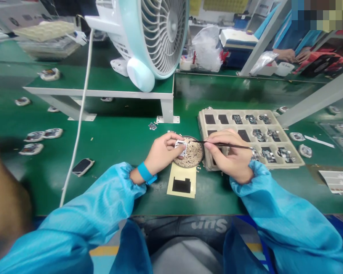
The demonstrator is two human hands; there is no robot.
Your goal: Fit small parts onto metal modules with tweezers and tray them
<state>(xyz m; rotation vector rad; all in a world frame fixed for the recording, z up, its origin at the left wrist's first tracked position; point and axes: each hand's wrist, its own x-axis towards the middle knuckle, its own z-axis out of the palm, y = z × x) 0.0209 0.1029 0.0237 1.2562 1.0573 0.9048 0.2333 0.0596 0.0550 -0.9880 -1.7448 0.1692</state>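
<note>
My left hand [164, 151] is closed on a small white device housing [181, 147], thumb across its face. My right hand [227, 152] pinches dark tweezers [228, 145], whose tip points left over a round dish [201, 155] of small pale and dark parts. The housing is held above the dish's left side. Below the dish lies a cream sheet [169, 189] with a black cut-out sticker [181, 185]. Just behind my right hand stands a beige compartment tray [297, 163] with black pads and small circuit assemblies.
A light-blue fan [133, 45] stands on a raised shelf [108, 90], its white cable [79, 125] running down the left. Several white housings [31, 148] and a screened device [83, 166] lie left. A blurred arm [5, 198] is at the left edge; another person's hands [294, 55] work at back right.
</note>
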